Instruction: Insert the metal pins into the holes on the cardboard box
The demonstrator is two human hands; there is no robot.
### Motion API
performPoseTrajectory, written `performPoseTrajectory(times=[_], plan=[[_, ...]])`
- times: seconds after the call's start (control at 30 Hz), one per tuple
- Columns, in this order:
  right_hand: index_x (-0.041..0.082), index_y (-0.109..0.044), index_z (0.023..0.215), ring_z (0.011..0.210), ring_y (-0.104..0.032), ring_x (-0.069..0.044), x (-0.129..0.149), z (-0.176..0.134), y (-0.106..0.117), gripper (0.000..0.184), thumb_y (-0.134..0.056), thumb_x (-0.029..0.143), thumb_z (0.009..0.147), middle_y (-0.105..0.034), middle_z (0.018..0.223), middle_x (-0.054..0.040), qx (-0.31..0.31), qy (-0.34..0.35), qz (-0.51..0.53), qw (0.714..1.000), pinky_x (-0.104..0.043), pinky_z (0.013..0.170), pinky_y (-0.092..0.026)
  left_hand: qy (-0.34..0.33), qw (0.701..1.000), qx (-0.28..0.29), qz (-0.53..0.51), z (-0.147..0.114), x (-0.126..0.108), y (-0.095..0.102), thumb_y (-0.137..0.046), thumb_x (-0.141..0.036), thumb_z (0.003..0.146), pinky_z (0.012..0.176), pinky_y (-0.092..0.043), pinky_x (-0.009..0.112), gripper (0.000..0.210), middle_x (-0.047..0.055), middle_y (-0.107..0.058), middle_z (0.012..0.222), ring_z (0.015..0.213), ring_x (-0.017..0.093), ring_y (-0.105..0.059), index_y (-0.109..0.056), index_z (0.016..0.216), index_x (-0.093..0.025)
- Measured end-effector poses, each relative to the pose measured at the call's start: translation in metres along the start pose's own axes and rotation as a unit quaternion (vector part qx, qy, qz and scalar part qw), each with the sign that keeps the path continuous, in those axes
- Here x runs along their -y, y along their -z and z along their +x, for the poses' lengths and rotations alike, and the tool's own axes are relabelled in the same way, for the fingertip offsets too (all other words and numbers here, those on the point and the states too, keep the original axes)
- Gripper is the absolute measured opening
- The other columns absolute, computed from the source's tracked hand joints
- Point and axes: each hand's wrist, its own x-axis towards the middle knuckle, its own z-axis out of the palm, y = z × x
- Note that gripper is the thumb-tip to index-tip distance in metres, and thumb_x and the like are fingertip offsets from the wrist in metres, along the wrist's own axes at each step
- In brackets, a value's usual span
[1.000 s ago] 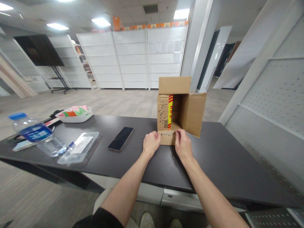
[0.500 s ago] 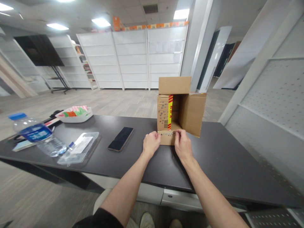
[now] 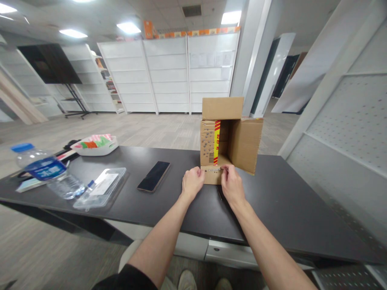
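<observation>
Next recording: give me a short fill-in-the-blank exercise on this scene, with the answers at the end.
1. The thin black rectangular phone lies to the ____ of the bare left hand.
2. The bare right hand is at the lower flap of the open brown cardboard box, which bears yellow-and-____ tape.
3. The transparent cylindrical plastic bottle has a ____ cap.

Missing words: left; red; blue.

Brown cardboard box (image 3: 234,139) set on dark tabletop (image 3: 281,197), opening faced toward viewer. Upper flap (image 3: 223,108) raised, right flap (image 3: 246,145) swung outward. Left side panel (image 3: 207,141) marked with grey spots and barcode, edged by yellow-and-red tape (image 3: 217,141). Lower flap (image 3: 211,179) folded out, lined with small silvery pieces (image 3: 214,170).
</observation>
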Motion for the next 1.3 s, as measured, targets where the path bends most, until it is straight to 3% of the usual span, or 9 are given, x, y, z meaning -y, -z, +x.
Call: performPoseTrajectory(times=[0.47, 0.67, 1.07, 1.3], plan=[[0.018, -0.057, 0.09, 0.087, -0.055, -0.024, -0.0053, 0.003, -0.0021, 0.021, -0.037, 0.025, 0.091, -0.06, 0.088, -0.0096, -0.035, 0.046, -0.004, 0.998, -0.038, 0.08, -0.045, 0.011, 1.0, 0.005, 0.002, -0.0007, -0.0011, 0.0012, -0.043, -0.031, 0.085, 0.057, -0.027, 0.025, 0.026, 0.005, -0.062, 0.066, 0.061, 0.015, -0.054, -0.057, 0.066, -0.02], [0.018, -0.054, 0.102, 0.087, -0.057, -0.022, -0.0044, 0.0039, -0.0012, 0.021, -0.037, 0.022, 0.091, -0.062, 0.096, -0.0105, -0.017, 0.037, -0.014, 0.999, -0.036, 0.079, -0.045, -0.001, 1.0, -0.002, -0.001, -0.0005, -0.0002, 0.0005, -0.043, -0.031, 0.084, 0.056, -0.026, 0.026, 0.026, 0.004, -0.061, 0.064, 0.059, 0.014, -0.052, -0.056, 0.064, -0.021], [0.019, -0.054, 0.093, 0.078, -0.056, -0.021, 0.0016, 0.0035, 0.0013, 0.016, -0.039, 0.025, 0.089, -0.061, 0.086, -0.0081, -0.02, 0.03, -0.051, 0.998, -0.033, 0.073, -0.042, 0.0, 1.0, 0.001, -0.009, -0.0017, -0.0014, 0.0026, -0.043, -0.031, 0.084, 0.056, -0.026, 0.026, 0.026, 0.003, -0.06, 0.063, 0.059, 0.014, -0.051, -0.055, 0.063, -0.021], [0.019, -0.055, 0.101, 0.078, -0.056, -0.02, 0.0031, 0.0044, 0.0031, 0.021, -0.038, 0.023, 0.09, -0.062, 0.09, -0.0083, 0.002, 0.042, -0.05, 0.998, -0.032, 0.072, -0.043, -0.001, 1.0, -0.004, -0.008, -0.0011, 0.0, 0.0002, -0.043, -0.032, 0.084, 0.055, -0.024, 0.026, 0.027, 0.003, -0.059, 0.062, 0.058, 0.014, -0.05, -0.054, 0.063, -0.02]])
